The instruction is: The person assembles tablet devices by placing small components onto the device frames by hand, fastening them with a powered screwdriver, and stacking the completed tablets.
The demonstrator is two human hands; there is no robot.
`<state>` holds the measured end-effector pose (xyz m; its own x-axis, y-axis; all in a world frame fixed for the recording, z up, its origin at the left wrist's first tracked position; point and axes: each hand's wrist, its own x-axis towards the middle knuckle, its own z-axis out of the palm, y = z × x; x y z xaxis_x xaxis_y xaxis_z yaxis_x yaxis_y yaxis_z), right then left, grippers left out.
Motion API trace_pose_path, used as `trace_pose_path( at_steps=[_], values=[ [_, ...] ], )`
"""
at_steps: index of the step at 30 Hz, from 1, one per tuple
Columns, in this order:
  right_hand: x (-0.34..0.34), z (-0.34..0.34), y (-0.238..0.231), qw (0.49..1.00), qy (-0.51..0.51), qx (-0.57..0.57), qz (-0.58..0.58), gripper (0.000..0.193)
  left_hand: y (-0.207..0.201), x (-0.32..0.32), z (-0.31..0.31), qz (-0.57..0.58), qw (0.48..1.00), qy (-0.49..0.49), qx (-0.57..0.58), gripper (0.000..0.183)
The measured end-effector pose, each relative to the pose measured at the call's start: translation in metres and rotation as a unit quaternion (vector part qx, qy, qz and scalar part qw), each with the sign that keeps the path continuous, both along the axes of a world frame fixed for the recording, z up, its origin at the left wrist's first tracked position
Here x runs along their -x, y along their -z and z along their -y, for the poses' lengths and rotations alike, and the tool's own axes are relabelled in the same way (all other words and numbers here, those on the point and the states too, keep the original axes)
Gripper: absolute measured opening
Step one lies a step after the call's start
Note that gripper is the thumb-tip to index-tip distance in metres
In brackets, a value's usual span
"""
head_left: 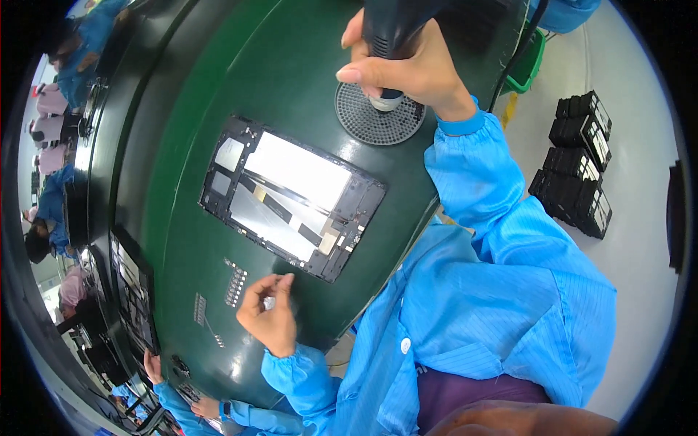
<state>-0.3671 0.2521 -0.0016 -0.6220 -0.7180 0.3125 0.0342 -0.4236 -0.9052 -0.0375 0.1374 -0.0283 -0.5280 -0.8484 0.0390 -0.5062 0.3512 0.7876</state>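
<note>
My right hand (pixel 407 69) is wrapped around a black electric screwdriver (pixel 396 29) with a pale tip. That tip stands over a round grey tray (pixel 349 120) full of small holes; whether it touches cannot be seen. An opened tablet (pixel 302 174) lies at a slant on the green table, its inside showing silver panels and a dark ribbon cable (pixel 280 211). Just off the tablet's near edge, my left hand (pixel 269 316) is closed in a pinch. Something small and whitish shows among its fingers, too small to name.
Strips of small parts (pixel 235 285) lie left of my left hand. Another tablet (pixel 134 298) rests at the left rim. A co-worker's hand (pixel 207 407) is at the lower left. Black stacked units (pixel 578 189) stand on the floor at right, near a green bin (pixel 529 65).
</note>
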Motion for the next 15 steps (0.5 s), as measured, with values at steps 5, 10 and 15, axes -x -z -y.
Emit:
trace_pose_path(
  at_steps=[5, 10, 15],
  values=[
    [0.017, 0.004, 0.005, 0.916, 0.045, 0.098, -0.386, 0.030, 0.002, -0.006, -0.025, -0.016, 0.988, -0.004, -0.153, 0.023],
    [0.006, 0.001, 0.006, 0.979, 0.016, 0.056, -0.197, 0.029, 0.018, -0.007, -0.054, -0.030, 0.989, -0.005, -0.147, 0.036],
    [-0.001, 0.013, 0.006, 0.999, -0.028, 0.025, 0.029, 0.031, 0.024, 0.002, -0.082, -0.008, 0.997, -0.073, -0.036, 0.035]
  ],
)
